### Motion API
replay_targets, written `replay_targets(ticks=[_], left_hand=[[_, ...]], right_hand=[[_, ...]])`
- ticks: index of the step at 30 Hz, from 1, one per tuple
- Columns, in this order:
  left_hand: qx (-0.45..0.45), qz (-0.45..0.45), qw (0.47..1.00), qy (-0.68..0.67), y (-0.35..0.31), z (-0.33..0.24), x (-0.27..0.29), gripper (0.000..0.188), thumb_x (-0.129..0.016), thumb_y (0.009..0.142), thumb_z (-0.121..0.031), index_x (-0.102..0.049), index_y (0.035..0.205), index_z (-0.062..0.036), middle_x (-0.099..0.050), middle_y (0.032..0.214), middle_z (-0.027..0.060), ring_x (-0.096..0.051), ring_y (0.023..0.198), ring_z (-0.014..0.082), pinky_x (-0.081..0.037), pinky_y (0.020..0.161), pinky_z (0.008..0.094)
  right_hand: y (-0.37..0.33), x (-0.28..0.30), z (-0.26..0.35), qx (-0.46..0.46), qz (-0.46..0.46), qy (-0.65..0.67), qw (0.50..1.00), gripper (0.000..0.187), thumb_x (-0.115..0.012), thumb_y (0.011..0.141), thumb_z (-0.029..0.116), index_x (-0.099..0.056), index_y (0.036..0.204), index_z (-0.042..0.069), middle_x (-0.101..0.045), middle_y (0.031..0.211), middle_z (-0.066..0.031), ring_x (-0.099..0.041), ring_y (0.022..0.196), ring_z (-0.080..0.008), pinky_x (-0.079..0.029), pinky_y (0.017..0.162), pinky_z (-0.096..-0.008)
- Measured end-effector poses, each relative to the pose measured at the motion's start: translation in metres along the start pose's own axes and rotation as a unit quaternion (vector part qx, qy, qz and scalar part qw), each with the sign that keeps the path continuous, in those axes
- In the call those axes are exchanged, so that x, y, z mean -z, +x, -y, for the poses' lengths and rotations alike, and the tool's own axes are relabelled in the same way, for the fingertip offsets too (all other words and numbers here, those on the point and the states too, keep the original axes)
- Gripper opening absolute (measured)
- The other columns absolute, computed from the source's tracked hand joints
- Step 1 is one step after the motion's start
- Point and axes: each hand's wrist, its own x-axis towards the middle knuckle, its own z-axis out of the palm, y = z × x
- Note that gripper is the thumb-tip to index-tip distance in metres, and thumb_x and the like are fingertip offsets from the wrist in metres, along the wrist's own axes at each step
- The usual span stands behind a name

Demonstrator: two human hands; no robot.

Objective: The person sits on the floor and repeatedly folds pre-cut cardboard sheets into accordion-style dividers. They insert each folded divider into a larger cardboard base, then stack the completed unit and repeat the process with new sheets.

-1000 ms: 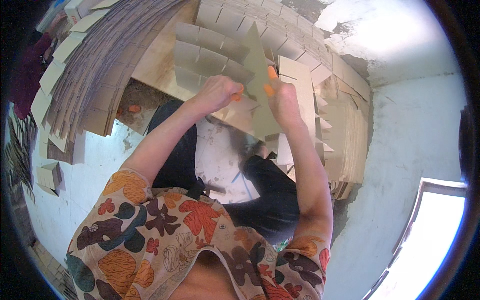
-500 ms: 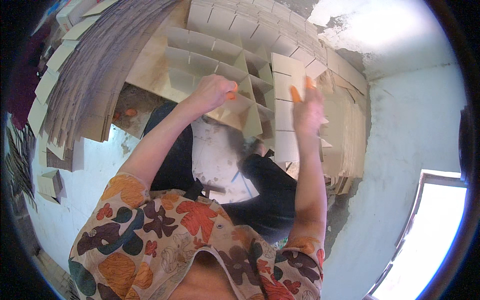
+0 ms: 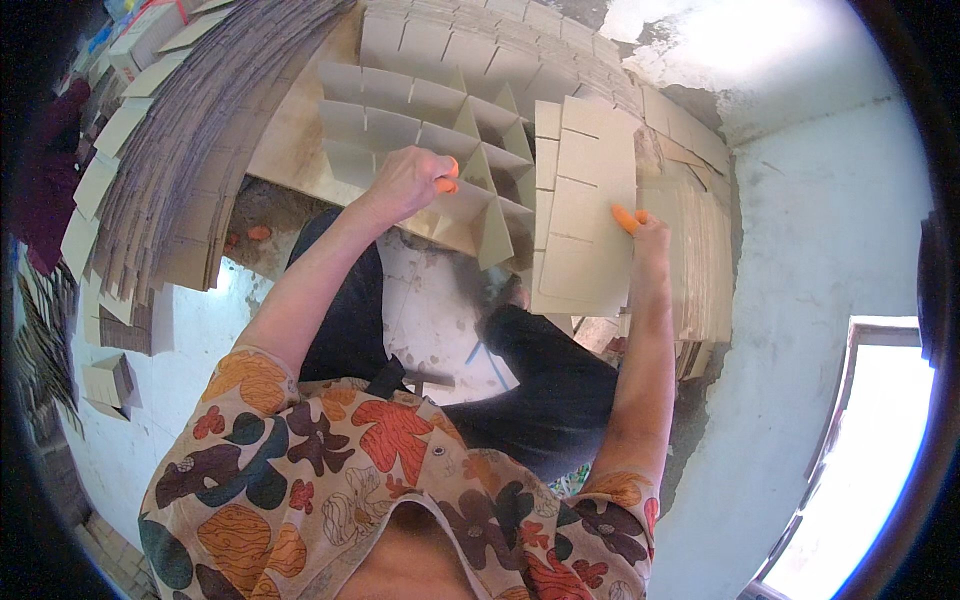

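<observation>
A partly interlocked cardboard divider grid (image 3: 400,95) stands on a board in front of me, its slotted strips crossing to form cells. My left hand (image 3: 408,188), orange covers on its fingertips, is closed at the grid's near side, its fingers pinched against a strip; their exact grip is partly hidden. To the right, my right hand (image 3: 650,238) pinches the right edge of a flat slotted cardboard strip (image 3: 592,190), also with orange fingertip covers. This strip lies over another pale slotted piece (image 3: 546,150), which shows along its left side.
Long stacks of cardboard strips (image 3: 205,150) curve along the left. More slotted pieces (image 3: 450,45) are stacked behind the grid, and another pile (image 3: 690,260) stands at the right by the pale wall (image 3: 800,260). A small folded cardboard piece (image 3: 107,385) lies on the floor.
My right hand has moved down and to the right and now grips a strip, which has shifted rightward off the piece below it. My left hand and the grid have shifted slightly left.
</observation>
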Motion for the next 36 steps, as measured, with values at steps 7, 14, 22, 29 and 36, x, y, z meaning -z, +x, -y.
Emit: replay_targets(ticks=[7, 14, 22, 29, 36], left_hand=[[-0.003, -0.021, 1.0, 0.003, -0.01, 0.003, 0.025, 0.028, -0.073, 0.071, -0.024, -0.063, 0.092, -0.0091, -0.064, 0.083, 0.0122, -0.061, 0.083, 0.0301, -0.046, 0.068, 0.0435], [-0.004, -0.028, 0.999, 0.035, -0.03, 0.036, 0.053, 0.022, -0.073, 0.068, -0.017, -0.064, 0.086, -0.0096, -0.06, 0.073, 0.0106, -0.059, 0.075, 0.0296, -0.044, 0.069, 0.042], [0.0, -0.015, 1.0, 0.022, -0.033, 0.051, 0.046, 0.013, -0.07, 0.071, -0.016, -0.063, 0.08, -0.0085, -0.062, 0.072, 0.0109, -0.058, 0.072, 0.0318, -0.045, 0.067, 0.0432], [0.004, -0.027, 0.999, 0.016, -0.028, 0.041, 0.051, 0.014, -0.071, 0.069, -0.013, -0.061, 0.077, -0.0081, -0.058, 0.067, 0.0126, -0.057, 0.071, 0.0329, -0.044, 0.067, 0.0431], [0.012, -0.031, 0.999, 0.001, -0.03, 0.053, 0.043, 0.015, -0.072, 0.068, -0.011, -0.061, 0.077, -0.0057, -0.06, 0.07, 0.0135, -0.058, 0.075, 0.0353, -0.044, 0.069, 0.0426]], right_hand=[[-0.032, 0.031, 0.067, 0.116, -0.107, 0.025, 0.987, 0.037, -0.071, 0.079, 0.011, -0.061, 0.111, -0.005, -0.065, 0.085, -0.005, -0.056, 0.075, -0.0105, -0.046, 0.065, -0.0248], [-0.058, -0.067, 0.136, 0.39, -0.045, -0.139, 0.909, 0.048, -0.069, 0.076, 0.001, -0.056, 0.122, -0.001, -0.064, 0.075, -0.0118, -0.055, 0.065, -0.0095, -0.045, 0.059, -0.0284], [-0.05, -0.168, 0.155, 0.433, 0.016, -0.174, 0.884, 0.033, -0.066, 0.074, -0.001, -0.061, 0.106, -0.004, -0.059, 0.075, -0.0259, -0.06, 0.062, -0.0334, -0.047, 0.057, -0.0353], [-0.035, -0.188, 0.157, 0.431, 0.074, -0.211, 0.874, 0.019, -0.064, 0.071, -0.001, -0.06, 0.089, -0.006, -0.06, 0.079, -0.0269, -0.061, 0.075, -0.0411, -0.048, 0.067, -0.0438], [-0.037, -0.22, 0.145, 0.48, 0.113, -0.257, 0.831, 0.016, -0.06, 0.071, -0.001, -0.061, 0.087, -0.005, -0.063, 0.084, -0.0248, -0.062, 0.08, -0.0409, -0.05, 0.071, -0.0454]])
